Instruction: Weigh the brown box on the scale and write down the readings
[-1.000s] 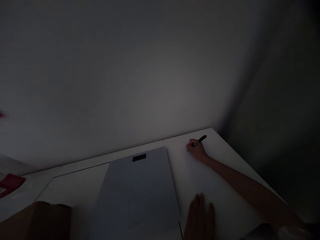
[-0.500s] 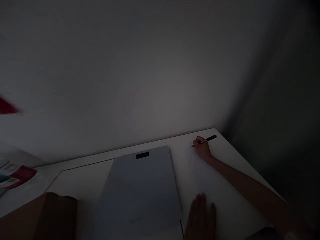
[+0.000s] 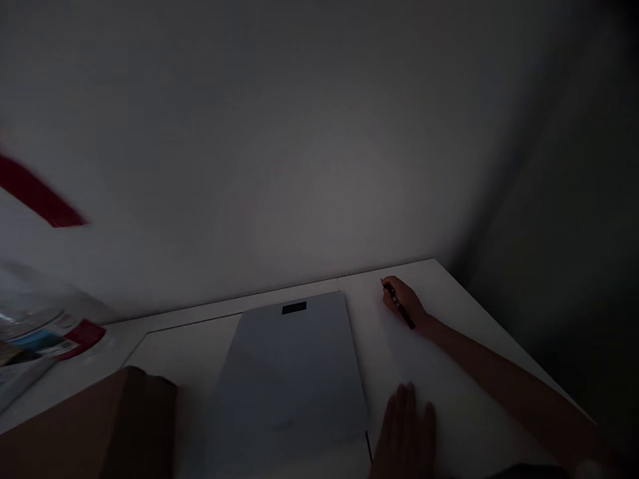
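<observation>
My right hand (image 3: 403, 301) is closed on a black pen (image 3: 404, 315) near the back right of the white tabletop. The pen's tip points away toward the wall, and its body slants back over the hand toward the wrist. A pale sheet, its edges faint in the dim light, seems to lie beneath both hands. Closer to me, my left hand (image 3: 404, 432) lies flat with its fingers stretched forward. Left of the hands is a flat grey panel (image 3: 294, 372) with a small dark rectangle at its far end, like a bathroom scale.
A brown cardboard box (image 3: 124, 422) stands at the front left. Behind it sits a clear plastic bottle or pack with a red and blue label (image 3: 74, 336). A red strip (image 3: 42, 193) shows against the pale wall (image 3: 299, 166). The tabletop's right edge drops off into darkness.
The pen has swung in my right hand: its body pointed to the far right and now slants back toward the wrist. The view has turned slightly left. My left hand stays flat.
</observation>
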A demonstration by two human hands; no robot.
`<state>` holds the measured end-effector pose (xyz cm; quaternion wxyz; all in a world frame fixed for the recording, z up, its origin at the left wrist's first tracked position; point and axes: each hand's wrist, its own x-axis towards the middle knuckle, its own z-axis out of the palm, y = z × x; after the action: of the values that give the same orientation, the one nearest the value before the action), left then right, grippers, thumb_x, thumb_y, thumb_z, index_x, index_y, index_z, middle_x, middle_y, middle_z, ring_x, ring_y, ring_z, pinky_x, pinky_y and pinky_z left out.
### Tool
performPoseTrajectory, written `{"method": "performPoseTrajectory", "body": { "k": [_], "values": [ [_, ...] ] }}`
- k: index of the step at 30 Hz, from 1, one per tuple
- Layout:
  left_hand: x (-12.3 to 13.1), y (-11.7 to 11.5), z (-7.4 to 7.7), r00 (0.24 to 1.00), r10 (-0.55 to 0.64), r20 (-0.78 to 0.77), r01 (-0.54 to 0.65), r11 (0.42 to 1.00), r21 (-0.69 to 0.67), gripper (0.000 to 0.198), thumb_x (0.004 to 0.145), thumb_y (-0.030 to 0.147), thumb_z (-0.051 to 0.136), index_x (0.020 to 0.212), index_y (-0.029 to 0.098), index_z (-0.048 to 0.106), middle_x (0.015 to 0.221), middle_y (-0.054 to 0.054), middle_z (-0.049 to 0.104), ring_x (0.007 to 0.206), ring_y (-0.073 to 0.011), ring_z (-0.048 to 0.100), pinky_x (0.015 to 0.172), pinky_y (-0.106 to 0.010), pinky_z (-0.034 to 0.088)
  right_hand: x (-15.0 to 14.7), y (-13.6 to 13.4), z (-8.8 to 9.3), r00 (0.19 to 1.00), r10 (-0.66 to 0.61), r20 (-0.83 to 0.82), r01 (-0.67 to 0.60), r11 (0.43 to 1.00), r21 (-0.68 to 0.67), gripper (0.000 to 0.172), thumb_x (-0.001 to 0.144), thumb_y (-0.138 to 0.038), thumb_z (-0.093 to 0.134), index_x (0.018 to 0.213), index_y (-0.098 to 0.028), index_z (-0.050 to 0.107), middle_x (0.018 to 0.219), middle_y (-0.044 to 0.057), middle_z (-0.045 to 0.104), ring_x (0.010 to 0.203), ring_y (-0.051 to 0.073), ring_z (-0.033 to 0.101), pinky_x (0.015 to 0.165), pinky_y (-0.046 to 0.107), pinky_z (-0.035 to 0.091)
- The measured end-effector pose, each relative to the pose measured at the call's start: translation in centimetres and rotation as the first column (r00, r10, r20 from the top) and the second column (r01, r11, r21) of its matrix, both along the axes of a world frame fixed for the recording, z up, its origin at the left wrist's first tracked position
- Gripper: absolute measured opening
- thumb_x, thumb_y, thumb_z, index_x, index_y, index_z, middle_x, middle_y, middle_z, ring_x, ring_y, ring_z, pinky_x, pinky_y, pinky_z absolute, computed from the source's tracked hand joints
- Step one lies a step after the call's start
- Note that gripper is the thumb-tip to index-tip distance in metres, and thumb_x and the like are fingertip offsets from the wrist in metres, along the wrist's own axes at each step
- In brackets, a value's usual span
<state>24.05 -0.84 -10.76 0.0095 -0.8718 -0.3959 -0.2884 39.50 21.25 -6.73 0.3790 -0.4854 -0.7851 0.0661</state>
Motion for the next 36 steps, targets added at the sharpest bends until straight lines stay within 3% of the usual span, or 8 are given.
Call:
{"method": "performPoseTrajectory", "body": {
  "k": [4,8,13,17,22,30,33,36],
  "values": [
    [0.0,-0.2,0.1,1.000,-0.025,-0.013,0.024,0.996,-0.091,0.059,0.091,0.050,0.052,0.141,0.018,0.046,0.144,-0.016,0.038,0.136,-0.0291,0.033,0.110,-0.042,0.040,1.4,-0.1,1.9,0.934,0.119,0.338,-0.126,0.992,-0.001,0.024,0.079,-0.005,0.046,0.093,-0.019,0.060,0.091,0.007,0.063,0.080,0.019,0.056,0.076,0.031,0.041],
    [0.0,0.2,-0.5,0.998,-0.045,-0.051,0.035,0.984,-0.176,0.063,0.092,0.052,0.049,0.144,0.018,0.041,0.148,-0.017,0.030,0.138,-0.0314,0.027,0.110,-0.046,0.038,2.6,-0.3,3.3,0.815,0.125,0.565,-0.137,0.990,-0.021,0.034,0.075,0.003,0.044,0.095,-0.018,0.060,0.098,0.009,0.061,0.084,0.020,0.052,0.072,0.029,0.036],
    [-0.7,0.8,0.2,0.971,-0.226,-0.080,0.179,0.905,-0.385,0.079,0.089,0.059,0.048,0.150,0.014,0.026,0.150,-0.022,0.013,0.139,-0.0368,0.014,0.112,-0.053,0.030,3.3,-0.7,3.3,0.701,0.072,0.710,-0.043,0.997,-0.059,0.030,0.076,0.003,0.045,0.093,-0.017,0.058,0.090,0.008,0.060,0.075,0.018,0.051,0.062,0.026,0.030],
    [-1.0,0.1,2.2,0.976,-0.208,-0.061,0.158,0.876,-0.456,0.073,0.094,0.054,0.044,0.152,0.017,0.020,0.154,-0.018,0.005,0.142,-0.0327,0.004,0.116,-0.051,0.021,3.2,-1.4,3.0,0.668,0.041,0.743,0.039,0.995,-0.090,0.031,0.081,-0.001,0.045,0.103,-0.018,0.057,0.090,0.008,0.061,0.075,0.018,0.052,0.060,0.026,0.028],
    [-1.1,-0.7,3.3,0.981,-0.185,-0.064,0.137,0.885,-0.444,0.068,0.097,0.056,0.030,0.150,0.014,0.027,0.157,-0.017,0.007,0.144,-0.0315,0.005,0.118,-0.048,0.019,2.8,-2.1,3.0,0.689,0.012,0.724,0.111,0.986,-0.123,0.036,0.085,-0.005,0.042,0.116,-0.019,0.055,0.097,0.010,0.061,0.080,0.020,0.054,0.060,0.027,0.030],
    [-0.6,-0.6,2.2,0.984,-0.147,-0.102,0.108,0.943,-0.316,0.068,0.096,0.058,0.027,0.147,0.013,0.032,0.156,-0.017,0.015,0.143,-0.0334,0.015,0.118,-0.047,0.025,1.9,-3.7,4.2,0.802,-0.073,0.593,0.180,0.976,-0.125,0.057,0.082,0.000,0.037,0.135,-0.017,0.049,0.108,0.016,0.063,0.093,0.024,0.060,0.074,0.033,0.043],
    [-0.3,-0.6,1.5,0.983,-0.130,-0.128,0.101,0.973,-0.207,0.065,0.096,0.057,0.035,0.144,0.013,0.037,0.155,-0.014,0.025,0.141,-0.0330,0.025,0.117,-0.046,0.030,-0.8,-5.0,6.3,0.870,-0.072,0.488,0.131,0.988,-0.087,0.051,0.086,-0.004,0.035,0.134,-0.014,0.049,0.118,0.019,0.061,0.106,0.026,0.058,0.086,0.039,0.046],
    [-2.9,-1.0,1.0,0.987,-0.122,-0.100,0.128,0.990,0.055,0.046,0.095,0.045,0.045,0.130,0.015,0.052,0.145,-0.009,0.045,0.131,-0.0246,0.045,0.111,-0.038,0.040,-5.7,-7.5,8.4,0.926,0.041,0.375,-0.020,0.998,-0.060,0.043,0.095,-0.018,0.036,0.136,-0.020,0.047,0.131,0.011,0.056,0.118,0.019,0.054,0.097,0.033,0.045]
  ]
}}
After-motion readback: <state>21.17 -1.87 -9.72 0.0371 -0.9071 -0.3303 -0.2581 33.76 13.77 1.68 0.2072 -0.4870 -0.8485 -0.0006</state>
